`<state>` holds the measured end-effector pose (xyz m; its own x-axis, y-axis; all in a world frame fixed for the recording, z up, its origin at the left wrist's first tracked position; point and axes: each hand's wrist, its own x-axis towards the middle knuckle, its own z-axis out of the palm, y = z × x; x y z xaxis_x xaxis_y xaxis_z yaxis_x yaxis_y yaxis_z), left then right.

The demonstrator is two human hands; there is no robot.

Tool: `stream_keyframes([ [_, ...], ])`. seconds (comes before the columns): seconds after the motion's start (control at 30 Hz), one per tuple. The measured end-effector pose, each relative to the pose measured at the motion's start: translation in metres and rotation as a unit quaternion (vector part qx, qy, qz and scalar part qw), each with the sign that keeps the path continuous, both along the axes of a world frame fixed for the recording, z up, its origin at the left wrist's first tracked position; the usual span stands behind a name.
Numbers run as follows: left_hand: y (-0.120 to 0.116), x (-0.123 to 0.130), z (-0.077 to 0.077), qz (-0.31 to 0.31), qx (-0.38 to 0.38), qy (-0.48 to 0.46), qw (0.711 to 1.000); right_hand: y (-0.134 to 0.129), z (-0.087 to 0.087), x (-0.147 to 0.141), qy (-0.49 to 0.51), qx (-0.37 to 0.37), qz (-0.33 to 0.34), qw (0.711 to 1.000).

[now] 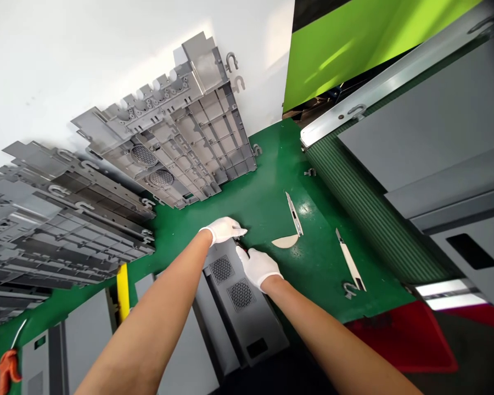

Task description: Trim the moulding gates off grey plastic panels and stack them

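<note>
A grey plastic panel (pixel 267 323) with two round-holed grilles and a dark rectangular window lies close to my body. My left hand (pixel 222 229), in a white glove, is at the panel's far end, its fingers closed around something small and dark that I cannot make out. On the panel's right edge, near the same corner, my white-gloved right hand (pixel 260 266) grips with thumb and fingers. To the right of the hands lie a utility knife (pixel 295 215), a pale half-round piece (pixel 285 241) and a second, white-handled knife (pixel 351 262).
Ribbed grey panels (pixel 197 142) stand upright against the white wall, with more panels (pixel 66 219) at left. A green ribbed conveyor (pixel 379 214) carries another panel (pixel 444 126). An orange-handled air gun (pixel 9 367), a yellow strip (pixel 123 291) and a red bin (pixel 403 340) border the green table (pixel 267 203).
</note>
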<state>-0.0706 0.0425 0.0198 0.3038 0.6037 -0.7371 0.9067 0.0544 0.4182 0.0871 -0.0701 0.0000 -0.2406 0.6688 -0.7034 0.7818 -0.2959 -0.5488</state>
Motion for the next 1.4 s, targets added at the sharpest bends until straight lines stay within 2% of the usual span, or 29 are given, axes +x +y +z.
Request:
stream_keyframes([
  [0.2, -0.002, -0.001, -0.002, 0.000, 0.003, -0.009, 1.000, 0.003, -0.004, 0.002, 0.013, 0.004, -0.004, 1.000],
  [0.33, -0.002, -0.002, -0.005, 0.001, 0.006, -0.009, 1.000, 0.000, -0.005, -0.001, -0.015, 0.018, 0.002, 1.000],
  [0.6, -0.003, -0.004, -0.012, 0.022, 0.023, 0.013, 0.999, 0.000, -0.008, -0.003, -0.056, 0.055, 0.049, 0.996],
  [0.83, -0.002, -0.007, -0.009, 0.019, 0.029, 0.000, 0.999, 0.002, -0.005, -0.004, -0.050, 0.057, 0.023, 0.997],
  [1.1, -0.002, -0.006, -0.009, 0.023, 0.025, -0.002, 0.999, 0.010, 0.000, -0.010, -0.072, 0.056, 0.039, 0.995],
  [1.4, -0.001, -0.005, -0.006, 0.046, 0.024, -0.006, 0.999, 0.014, -0.008, -0.011, -0.058, 0.059, 0.059, 0.995],
])
